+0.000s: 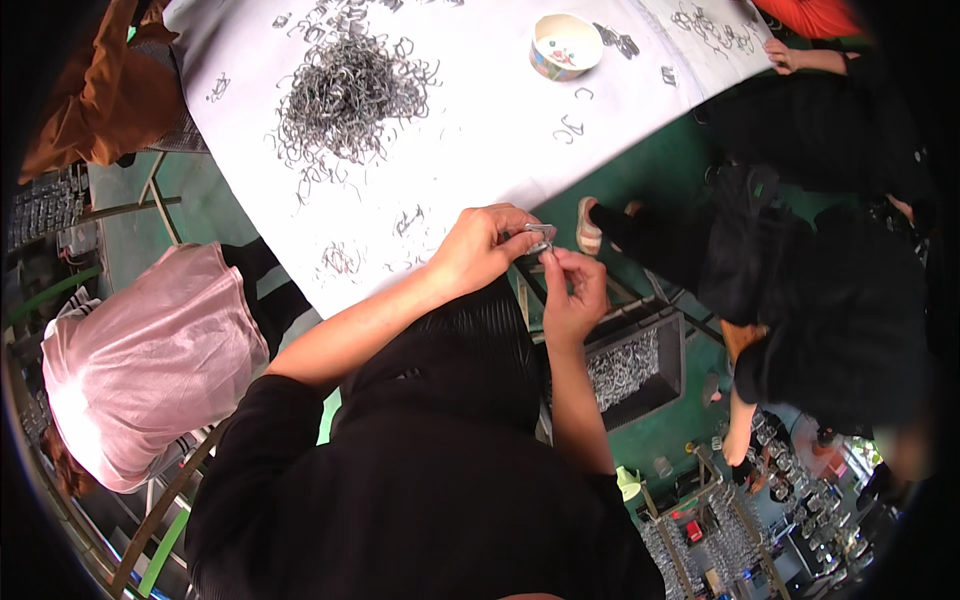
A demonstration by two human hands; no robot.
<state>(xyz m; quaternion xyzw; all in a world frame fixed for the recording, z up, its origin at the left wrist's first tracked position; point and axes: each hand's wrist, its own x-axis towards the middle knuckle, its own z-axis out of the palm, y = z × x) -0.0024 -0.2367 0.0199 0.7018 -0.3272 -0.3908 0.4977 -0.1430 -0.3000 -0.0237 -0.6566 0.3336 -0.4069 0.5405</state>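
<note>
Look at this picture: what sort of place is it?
Probably a small hand-assembly workshop: a heap of metal wire clips on a white table, and a dark crate of finished metal parts on the green floor.

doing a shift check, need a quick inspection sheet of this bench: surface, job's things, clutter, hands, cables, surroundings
surface: white sheet-covered table, edge near the hands.
job's things: small silvery bent metal clip held between both hands; big grey heap of loose wire clips on the table.
clutter: scattered stray clips; round cream ceramic bowl.
hands: left hand pinches the clip; right hand grips it from below.
cables: nothing seen.
surroundings: dark plastic crate of metal parts on the green floor; person in a pink top to the left; another person's hand at the far table edge.
</note>
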